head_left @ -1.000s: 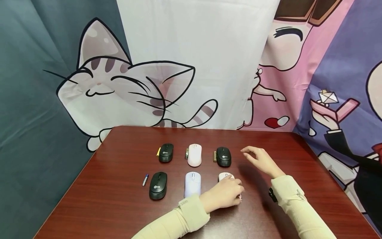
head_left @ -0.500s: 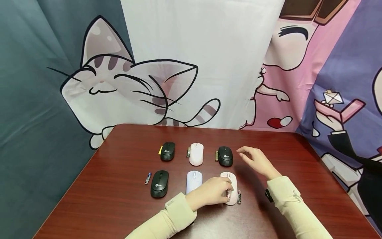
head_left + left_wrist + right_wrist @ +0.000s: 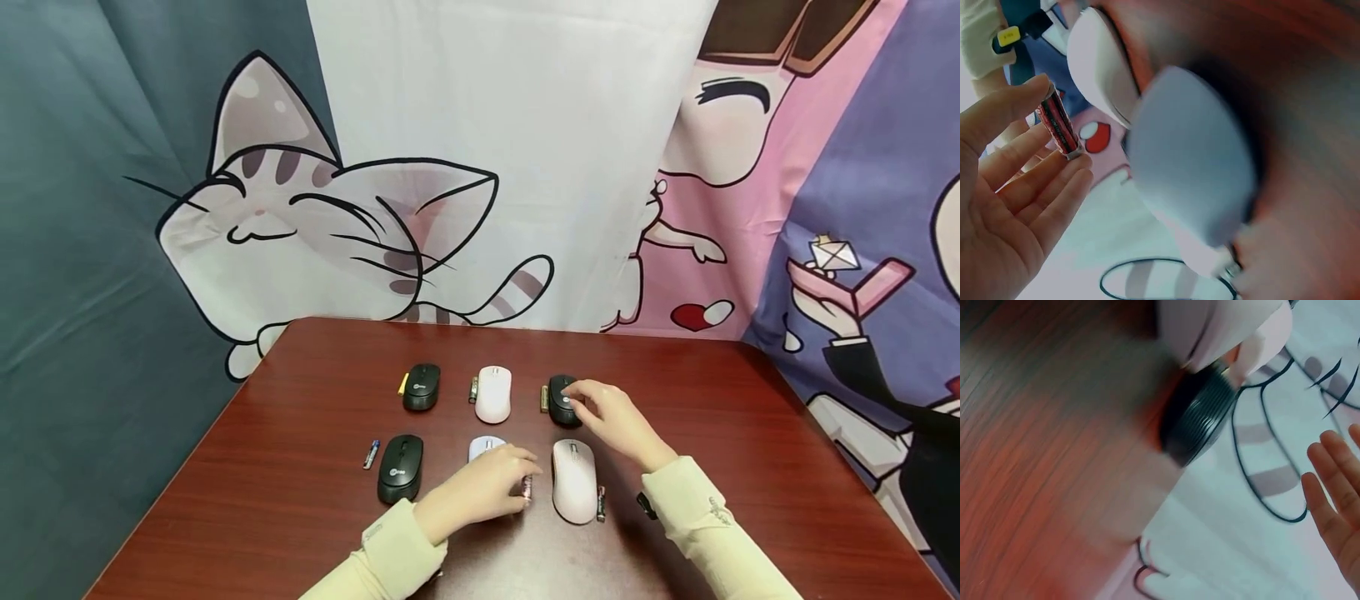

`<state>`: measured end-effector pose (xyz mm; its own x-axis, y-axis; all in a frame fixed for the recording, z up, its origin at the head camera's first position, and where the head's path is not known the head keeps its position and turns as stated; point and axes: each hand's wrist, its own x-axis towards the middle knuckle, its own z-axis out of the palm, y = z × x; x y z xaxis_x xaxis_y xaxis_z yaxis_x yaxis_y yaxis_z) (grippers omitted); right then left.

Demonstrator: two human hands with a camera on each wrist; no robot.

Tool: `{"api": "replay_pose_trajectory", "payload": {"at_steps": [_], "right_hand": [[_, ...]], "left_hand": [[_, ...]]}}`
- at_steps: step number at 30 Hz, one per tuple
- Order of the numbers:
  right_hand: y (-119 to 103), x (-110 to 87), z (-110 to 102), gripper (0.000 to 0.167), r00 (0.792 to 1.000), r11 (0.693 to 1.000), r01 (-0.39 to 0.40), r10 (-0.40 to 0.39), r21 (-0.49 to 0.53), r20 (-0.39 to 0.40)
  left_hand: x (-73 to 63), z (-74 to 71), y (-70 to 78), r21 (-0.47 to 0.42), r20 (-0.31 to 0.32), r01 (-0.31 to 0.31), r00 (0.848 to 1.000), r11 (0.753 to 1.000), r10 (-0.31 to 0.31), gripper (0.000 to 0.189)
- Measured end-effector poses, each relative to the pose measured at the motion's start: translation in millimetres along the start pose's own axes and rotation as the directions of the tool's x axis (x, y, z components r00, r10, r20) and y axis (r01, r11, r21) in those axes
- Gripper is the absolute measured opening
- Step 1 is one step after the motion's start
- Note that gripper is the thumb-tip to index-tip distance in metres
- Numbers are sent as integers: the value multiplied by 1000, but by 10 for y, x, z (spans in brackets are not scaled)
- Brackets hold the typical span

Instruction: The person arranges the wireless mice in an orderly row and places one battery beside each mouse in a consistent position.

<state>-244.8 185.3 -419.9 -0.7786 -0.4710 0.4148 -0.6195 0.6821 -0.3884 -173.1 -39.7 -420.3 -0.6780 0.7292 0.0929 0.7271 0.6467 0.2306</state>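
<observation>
Between thumb and fingertips, my left hand [image 3: 476, 487] pinches a red-and-black battery [image 3: 1058, 122], held up off the table. Right behind that hand is the lavender mouse [image 3: 486, 446], partly hidden by it in the head view. A white mouse [image 3: 575, 483] lies to its right, with another battery [image 3: 601, 504] along its right side. My right hand [image 3: 618, 423] hovers by the black mouse [image 3: 558, 407] at the back right, covering part of it in the head view. Its fingers [image 3: 1329, 487] look straight in the right wrist view and hold nothing.
At the back stand another black mouse [image 3: 422, 387] with a yellow item [image 3: 402, 384] beside it, and a white mouse [image 3: 492, 395] with a battery [image 3: 473, 390]. Front left are a black mouse [image 3: 401, 468] and a blue-and-silver battery [image 3: 371, 454]. A gold battery [image 3: 544, 399] lies beside the back-right mouse.
My left hand has moved left from the front white mouse to the lavender one, with a battery in its fingers. My right hand has moved left onto the back-right black mouse's area.
</observation>
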Motion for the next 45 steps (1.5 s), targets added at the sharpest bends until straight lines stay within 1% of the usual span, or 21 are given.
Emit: {"api": "replay_pose_trajectory", "payload": {"at_steps": [3,7,12,16,18,22,24,26,28,32,34,36,39,41,45], "right_hand": [[-123,26,19,16,1000,1000,2,-2,-4,11],[-275,63,75,13,1000,1000,24,-24,12,15],[-452,89,194,12,998,998,62,-62,11,-6],[-596,78,288,11,997,997,82,-82,-6,17],[-657,64,325,9,995,995,97,-96,-30,32],[-729,27,405,7,991,990,123,-119,-75,56],[-763,19,452,9,989,988,128,-120,-85,90],[-805,20,505,15,981,987,137,-124,-84,148],[-859,23,562,27,968,986,145,-124,-85,219],[-942,21,660,52,927,978,169,-116,-122,356],[-966,20,687,58,911,973,179,-108,-144,399],[-983,27,704,58,899,970,191,-111,-151,423],[-1003,48,723,55,892,964,213,-127,-156,433],[-1006,61,740,54,892,961,230,-144,-156,429],[-998,80,767,53,894,957,243,-158,-159,418]], "left_hand": [[-115,-19,-74,-9,-8,32,999,999,-32,29],[-240,-24,-166,-7,-42,63,997,998,-63,26],[-353,-42,-283,-53,-72,105,991,993,-109,26],[-411,-56,-382,-86,-96,120,987,989,-128,26],[-426,-54,-423,-111,-100,134,984,985,-145,27],[-434,-17,-494,-145,-92,173,978,974,-187,28],[-441,-4,-531,-145,-82,198,974,969,-211,30],[-452,-6,-571,-150,-64,220,971,964,-232,33],[-465,-12,-616,-160,-51,231,969,960,-242,37],[-468,22,-697,-189,-27,225,972,956,-234,45],[-457,63,-726,-203,-18,221,973,954,-229,47],[-445,98,-744,-212,-22,215,974,953,-225,49],[-421,133,-756,-208,-34,215,973,954,-227,51],[-402,141,-750,-196,-45,214,973,957,-227,52],[-359,141,-720,-199,-42,215,973,956,-228,50]]}}
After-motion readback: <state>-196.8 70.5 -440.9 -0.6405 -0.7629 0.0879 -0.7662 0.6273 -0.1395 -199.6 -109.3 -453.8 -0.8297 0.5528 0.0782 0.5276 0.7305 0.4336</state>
